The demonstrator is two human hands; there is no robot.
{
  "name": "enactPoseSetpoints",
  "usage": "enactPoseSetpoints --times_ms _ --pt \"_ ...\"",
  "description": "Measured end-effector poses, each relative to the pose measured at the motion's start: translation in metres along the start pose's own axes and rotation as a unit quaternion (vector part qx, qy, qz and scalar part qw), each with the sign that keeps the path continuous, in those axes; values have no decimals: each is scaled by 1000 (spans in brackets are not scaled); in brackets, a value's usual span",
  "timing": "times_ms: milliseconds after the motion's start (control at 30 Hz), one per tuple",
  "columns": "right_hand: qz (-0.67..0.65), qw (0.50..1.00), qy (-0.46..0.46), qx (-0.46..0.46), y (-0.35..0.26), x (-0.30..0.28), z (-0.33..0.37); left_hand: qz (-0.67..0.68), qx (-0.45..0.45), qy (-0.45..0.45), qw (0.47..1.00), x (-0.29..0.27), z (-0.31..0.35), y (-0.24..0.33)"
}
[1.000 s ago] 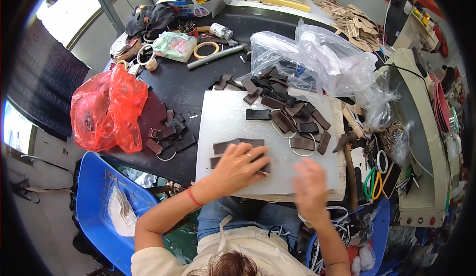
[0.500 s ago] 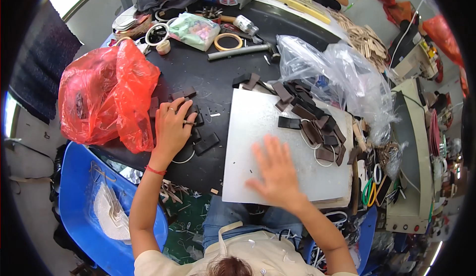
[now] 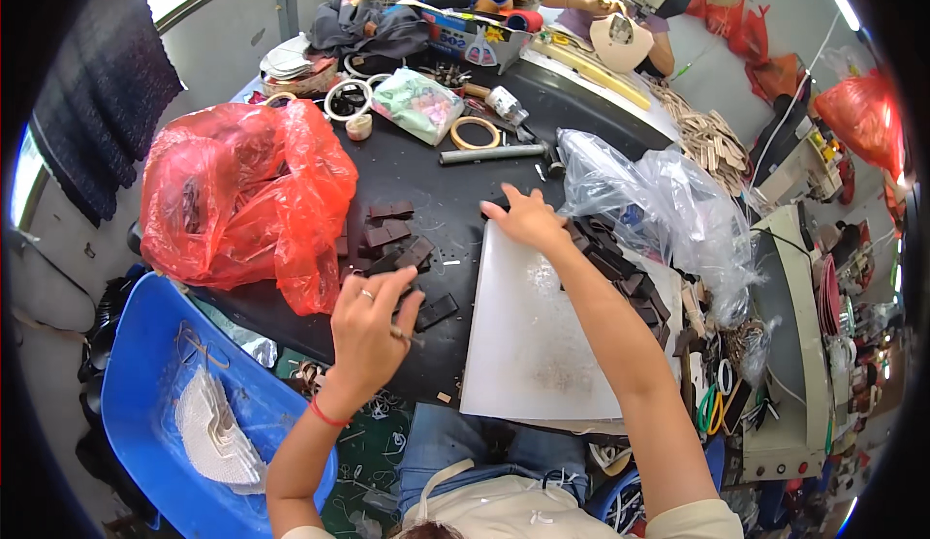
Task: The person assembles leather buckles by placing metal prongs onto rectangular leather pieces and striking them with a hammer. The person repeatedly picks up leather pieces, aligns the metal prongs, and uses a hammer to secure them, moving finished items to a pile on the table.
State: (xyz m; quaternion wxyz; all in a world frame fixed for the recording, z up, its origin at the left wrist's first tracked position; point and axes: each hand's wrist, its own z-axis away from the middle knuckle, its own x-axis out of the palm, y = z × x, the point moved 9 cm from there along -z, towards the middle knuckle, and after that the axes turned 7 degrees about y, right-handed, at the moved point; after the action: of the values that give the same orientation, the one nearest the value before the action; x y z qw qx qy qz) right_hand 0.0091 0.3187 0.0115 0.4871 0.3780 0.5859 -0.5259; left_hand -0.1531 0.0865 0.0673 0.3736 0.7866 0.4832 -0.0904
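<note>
Some strips lie between left bag and board.

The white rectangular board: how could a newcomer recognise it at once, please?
Find the black table, then its near edge. There, the right forearm crosses over the white rectangular board; its broad, pale, flat surface contrasts with the small dark-brown strips piled on its right.

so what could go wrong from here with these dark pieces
The right forearm crosses the white board right beside the piled dark strips, so it might knock some out of place. The left hand is close to the loose dark pieces and could nudge some against the red bag beside them.
</note>
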Motion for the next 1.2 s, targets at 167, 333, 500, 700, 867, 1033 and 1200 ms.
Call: enactPoseSetpoints --times_ms 167,333,500,700,867,1033,1200 --pt "-84 984 135 -76 16 -2 1 17 -37 -1 999 -11 35 5" --pt "-174 913 275 -247 29 -47 70 28 -51 -8 998 -4 42 11" --pt "-94 882 297 -354 54 -62 162 65 7 -37 997 34 10 54" --pt "-92 887 233 -388 93 -48 230 188 79 -211 956 172 -43 138" --pt "-72 903 271 -326 115 -50 232 48 105 -313 943 322 -88 146" --pt "-104 915 261 -290 125 -47 242 -158 58 -471 866 396 -87 103" --pt "-105 922 279 -246 148 -42 217 -5 69 -508 859 378 -94 112"
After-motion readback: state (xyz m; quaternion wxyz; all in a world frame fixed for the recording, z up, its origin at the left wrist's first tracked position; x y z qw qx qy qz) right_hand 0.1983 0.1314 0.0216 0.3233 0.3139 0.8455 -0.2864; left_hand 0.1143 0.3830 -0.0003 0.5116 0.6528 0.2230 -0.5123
